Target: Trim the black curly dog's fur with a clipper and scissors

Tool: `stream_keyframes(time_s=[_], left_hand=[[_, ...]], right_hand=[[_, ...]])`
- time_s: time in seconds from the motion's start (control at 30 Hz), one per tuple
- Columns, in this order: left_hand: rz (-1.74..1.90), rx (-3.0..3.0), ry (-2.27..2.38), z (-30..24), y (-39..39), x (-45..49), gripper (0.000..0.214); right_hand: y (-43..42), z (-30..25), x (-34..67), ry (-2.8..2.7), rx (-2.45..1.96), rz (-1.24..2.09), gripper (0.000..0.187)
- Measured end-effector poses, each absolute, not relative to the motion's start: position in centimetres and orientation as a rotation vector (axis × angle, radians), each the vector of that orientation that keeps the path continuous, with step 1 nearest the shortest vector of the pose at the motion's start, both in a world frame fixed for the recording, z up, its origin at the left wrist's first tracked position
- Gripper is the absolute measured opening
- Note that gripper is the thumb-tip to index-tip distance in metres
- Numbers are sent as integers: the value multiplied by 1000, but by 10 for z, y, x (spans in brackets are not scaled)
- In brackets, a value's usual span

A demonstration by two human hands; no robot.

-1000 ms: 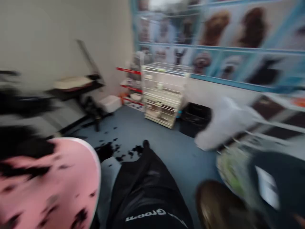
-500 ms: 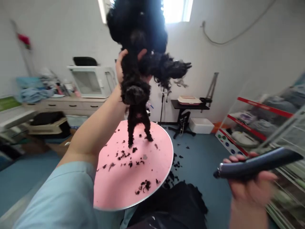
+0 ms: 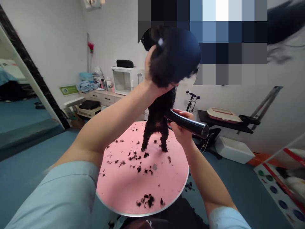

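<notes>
A black curly-haired dog (image 3: 160, 109) stands upright on its hind legs on a round pink table (image 3: 119, 187). My left hand (image 3: 149, 68) grips the dog high on its front; the fingers are partly lost in dark fur, and I cannot tell exactly which part they hold. In my right hand (image 3: 182, 130) is a dark hair clipper (image 3: 193, 125), fingers wrapped around its body. The clipper's head end meets the dog's lower trunk and its tip is hidden in the fur. Cut hair clumps (image 3: 148, 201) lie scattered over the tabletop.
Blocky pixels cover the upper right. Behind stand a white cabinet (image 3: 122, 81) and drawers (image 3: 106, 99). To the right are a black stand (image 3: 226, 121) with a tray on it and a white bin (image 3: 234, 151). A dark-framed mirror (image 3: 35, 66) is at left.
My right hand has brought the clipper from the far right in to the dog's lower trunk. The view has turned to the right-hand side less, showing the mirror at left. My left hand still grips the dog.
</notes>
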State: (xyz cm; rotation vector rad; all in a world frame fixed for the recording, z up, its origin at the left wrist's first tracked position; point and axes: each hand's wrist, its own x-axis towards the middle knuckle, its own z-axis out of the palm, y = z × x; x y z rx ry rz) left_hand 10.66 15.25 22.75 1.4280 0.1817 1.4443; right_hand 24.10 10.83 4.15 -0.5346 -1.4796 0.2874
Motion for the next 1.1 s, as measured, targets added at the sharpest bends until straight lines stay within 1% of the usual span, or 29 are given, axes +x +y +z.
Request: stream_keyframes(time_s=[0.1, 0.2, 0.27, 0.47, 0.53, 0.57, 0.63, 0.7, 0.73, 0.83, 0.9, 0.97, 1.03, 1.1], left_hand=[[1319, 1345, -9, 234, 146, 114, 60], [1237, 1193, -8, 240, 132, 116, 65], [1213, 1096, -21, 243, 124, 115, 65], [1121, 779, -143, 244, 114, 111, 51], [1112, 753, -152, 244, 111, 110, 49], [1114, 761, -140, 244, 110, 109, 51], [1124, 795, -107, 245, 106, 108, 59], [1132, 839, -90, 246, 103, 108, 67], [1133, 857, -94, 247, 102, 108, 67], [1100, 858, -163, 249, 104, 108, 54], [1065, 823, -223, 249, 106, 107, 48], [1043, 791, -255, 248, 107, 106, 42], [1034, 776, -264, 247, 106, 105, 37], [1032, 767, -247, 247, 105, 104, 40]], right_hand=[[120, 52, 235, -1596, -557, 65, 33], [127, 51, 232, -1671, -674, -2, 31], [130, 47, 228, -1697, -736, 83, 32], [136, 21, 228, -1721, -790, 558, 33], [134, 12, 234, -1625, -767, 639, 35], [133, 10, 236, -1537, -740, 626, 37], [132, 11, 237, -1370, -676, 499, 40], [134, 14, 232, -1349, -645, 363, 41], [137, 15, 229, -1402, -653, 347, 40], [145, 11, 223, -1580, -724, 504, 35], [147, 5, 227, -1660, -768, 674, 35], [147, -1, 235, -1686, -777, 756, 35], [146, -5, 243, -1597, -728, 707, 34], [149, -7, 246, -1464, -669, 612, 34]])
